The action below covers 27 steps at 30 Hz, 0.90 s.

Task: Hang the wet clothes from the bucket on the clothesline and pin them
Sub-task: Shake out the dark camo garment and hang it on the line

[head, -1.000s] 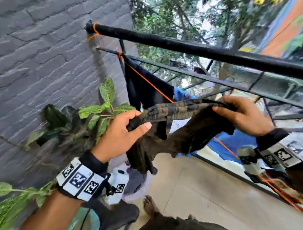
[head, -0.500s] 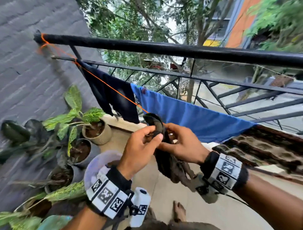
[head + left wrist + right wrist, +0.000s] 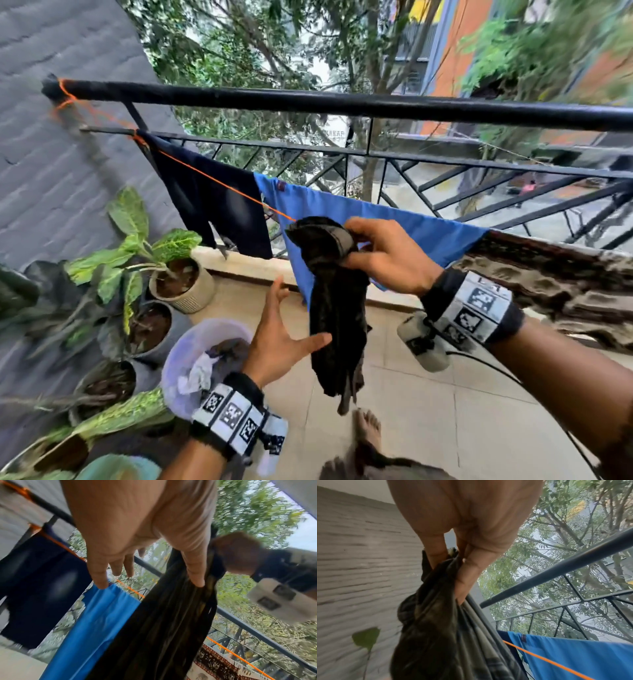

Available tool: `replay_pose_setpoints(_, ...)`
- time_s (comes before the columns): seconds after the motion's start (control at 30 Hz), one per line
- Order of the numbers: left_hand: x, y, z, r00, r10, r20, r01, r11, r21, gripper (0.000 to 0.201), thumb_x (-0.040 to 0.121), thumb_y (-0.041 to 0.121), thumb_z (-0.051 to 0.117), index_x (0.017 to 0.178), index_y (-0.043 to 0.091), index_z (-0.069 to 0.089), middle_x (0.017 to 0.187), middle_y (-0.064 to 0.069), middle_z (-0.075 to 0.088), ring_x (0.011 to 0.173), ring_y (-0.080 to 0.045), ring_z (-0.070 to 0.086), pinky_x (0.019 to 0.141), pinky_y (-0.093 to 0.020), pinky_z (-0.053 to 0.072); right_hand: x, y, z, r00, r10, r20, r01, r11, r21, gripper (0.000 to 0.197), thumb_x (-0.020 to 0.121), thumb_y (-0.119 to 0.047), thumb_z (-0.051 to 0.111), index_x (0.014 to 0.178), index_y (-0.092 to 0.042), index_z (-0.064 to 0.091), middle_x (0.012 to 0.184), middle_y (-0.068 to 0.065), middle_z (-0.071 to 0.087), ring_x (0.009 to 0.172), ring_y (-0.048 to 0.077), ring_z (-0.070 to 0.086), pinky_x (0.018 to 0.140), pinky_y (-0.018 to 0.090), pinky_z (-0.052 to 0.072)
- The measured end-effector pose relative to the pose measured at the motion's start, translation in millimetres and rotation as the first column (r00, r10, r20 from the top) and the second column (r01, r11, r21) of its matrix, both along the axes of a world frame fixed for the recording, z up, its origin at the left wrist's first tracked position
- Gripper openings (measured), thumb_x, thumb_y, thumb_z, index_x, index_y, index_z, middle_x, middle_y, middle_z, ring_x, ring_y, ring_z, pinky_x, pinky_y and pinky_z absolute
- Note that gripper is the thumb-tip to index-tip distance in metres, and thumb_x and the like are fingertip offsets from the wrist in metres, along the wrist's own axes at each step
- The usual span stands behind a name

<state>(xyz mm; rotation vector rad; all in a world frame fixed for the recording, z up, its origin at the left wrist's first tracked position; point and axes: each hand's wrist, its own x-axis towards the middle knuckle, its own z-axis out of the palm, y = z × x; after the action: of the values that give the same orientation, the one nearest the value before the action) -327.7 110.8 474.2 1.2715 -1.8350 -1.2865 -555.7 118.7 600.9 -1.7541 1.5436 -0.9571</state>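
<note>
One dark garment (image 3: pixel 334 308), bunched, hangs from the right hand (image 3: pixel 387 257), which pinches its top just beside the orange clothesline (image 3: pixel 219 183). Left hand (image 3: pixel 281 339) spread, fingers straight, thumb touching the cloth. Two garments on the line: navy (image 3: pixel 219 209) far left, blue (image 3: pixel 359 219) right. One bucket (image 3: pixel 178 363) near left, clothes inside. Floor to the right open.

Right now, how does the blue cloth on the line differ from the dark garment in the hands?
The blue cloth is bright and spread flat over the orange clothesline; the dark garment is brownish-black and bunched into a narrow hanging bundle. The blue cloth hangs untouched, while the right hand grips the dark garment's top and the left hand is open beside it. Both dangle near the railing.
</note>
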Motion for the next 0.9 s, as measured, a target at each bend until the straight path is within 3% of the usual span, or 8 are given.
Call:
replay_pose_setpoints(0.2, -11.9, 14.4, -26.9, 0.993, -0.117, -0.012, 0.117, 0.993, 0.021, 0.106, 0.052, 0.031, 0.093, 0.141, 0.032, 0.035, 0.128, 0.022, 0.058, 0.119, 0.000, 0.056, 0.099, -0.028, 0.048, 6.2, 10.2, 74.1, 0.913, 0.142, 0.382, -0.127, 0.990, -0.065, 0.019, 0.076, 0.008, 0.058, 0.079, -0.009, 0.051, 0.065, -0.013, 0.051, 0.058, -0.001, 0.046, 0.051, 0.016, 0.034)
replay_pose_setpoints(0.33, -25.4, 5.8, -32.0, 0.997, -0.028, -0.066, 0.025, 0.998, -0.055, 0.088, 0.050, 0.032, 0.087, 0.128, 0.030, 0.047, 0.116, 0.016, 0.064, 0.112, -0.008, 0.060, 0.095, -0.030, 0.049, -11.1, 18.4, 124.2, 0.836, 0.140, 0.530, -0.047, 0.982, -0.184, 0.023, 0.066, 0.002, 0.065, 0.086, -0.006, 0.058, 0.078, 0.011, 0.049, 0.066, 0.026, 0.040, 0.053, 0.039, 0.015)
replay_pose_setpoints(0.4, -36.7, 2.8, -33.8, 1.000, -0.011, -0.015, 0.010, 0.998, -0.069, 0.074, 0.053, 0.032, 0.082, 0.121, 0.030, 0.053, 0.112, 0.009, 0.067, 0.106, -0.011, 0.063, 0.093, -0.033, 0.051, -21.5, 16.3, 140.1, 0.811, 0.124, 0.572, 0.005, 0.976, -0.218, 0.048, 0.054, -0.008, 0.075, 0.097, 0.004, 0.056, 0.093, 0.020, 0.044, 0.084, 0.034, 0.039, 0.057, 0.040, 0.016)
replay_pose_setpoints(0.47, -50.9, 4.8, -34.4, 0.999, -0.019, 0.047, 0.025, 0.989, -0.144, 0.052, 0.061, 0.031, 0.073, 0.111, 0.027, 0.061, 0.103, 0.012, 0.067, 0.098, -0.011, 0.065, 0.087, -0.030, 0.050, -32.2, 15.4, 153.5, 0.770, 0.097, 0.630, 0.063, 0.972, -0.227, 0.056, 0.050, -0.010, 0.079, 0.099, 0.007, 0.058, 0.091, 0.019, 0.053, 0.080, 0.033, 0.044, 0.063, 0.032, 0.028)
replay_pose_setpoints(0.53, -66.3, 9.0, -28.8, 0.999, -0.036, 0.029, 0.039, 0.991, -0.130, 0.041, 0.069, 0.027, 0.065, 0.107, 0.013, 0.065, 0.093, 0.014, 0.062, 0.088, -0.008, 0.060, 0.080, -0.026, 0.043, -48.3, 16.3, 160.4, 0.744, 0.068, 0.664, 0.128, 0.962, -0.241, 0.025, 0.059, 0.001, 0.067, 0.084, -0.003, 0.067, 0.076, 0.009, 0.064, 0.068, 0.024, 0.056, 0.060, 0.029, 0.035)
replay_pose_setpoints(0.73, -67.9, -7.7, -40.9, 0.991, -0.085, -0.102, 0.092, 0.994, 0.061, 0.040, 0.062, 0.036, 0.066, 0.098, 0.018, 0.063, 0.094, -0.010, 0.071, 0.086, -0.013, 0.060, 0.088, -0.042, 0.051, -121.0, 14.4, 151.5, 0.728, -0.123, 0.675, 0.331, 0.924, -0.189, 0.041, 0.047, -0.011, 0.078, 0.087, -0.005, 0.068, 0.076, 0.007, 0.055, 0.068, 0.020, 0.036, 0.062, 0.047, 0.009)
replay_pose_setpoints(0.8, -65.9, -0.6, -37.3, 0.983, -0.089, -0.163, 0.109, 0.987, 0.121, 0.046, 0.058, 0.037, 0.066, 0.098, 0.013, 0.064, 0.087, 0.003, 0.072, 0.082, -0.006, 0.059, 0.084, -0.032, 0.051, -142.3, 21.9, 147.8, 0.720, -0.189, 0.668, 0.395, 0.903, -0.169, 0.043, 0.055, -0.009, 0.076, 0.093, 0.002, 0.060, 0.073, 0.008, 0.058, 0.063, 0.020, 0.047, 0.059, 0.037, 0.015)
replay_pose_setpoints(0.9, -71.9, 23.1, -31.1, 0.960, -0.153, -0.236, 0.208, 0.951, 0.229, 0.037, 0.059, 0.038, 0.074, 0.092, 0.022, 0.068, 0.080, 0.020, 0.072, 0.077, 0.007, 0.062, 0.077, -0.015, 0.050, -164.3, 30.9, 140.2, 0.715, -0.208, 0.667, 0.416, 0.894, -0.168, 0.026, 0.072, 0.004, 0.050, 0.096, 0.002, 0.057, 0.074, 0.001, 0.067, 0.064, 0.017, 0.063, 0.061, 0.026, 0.049)
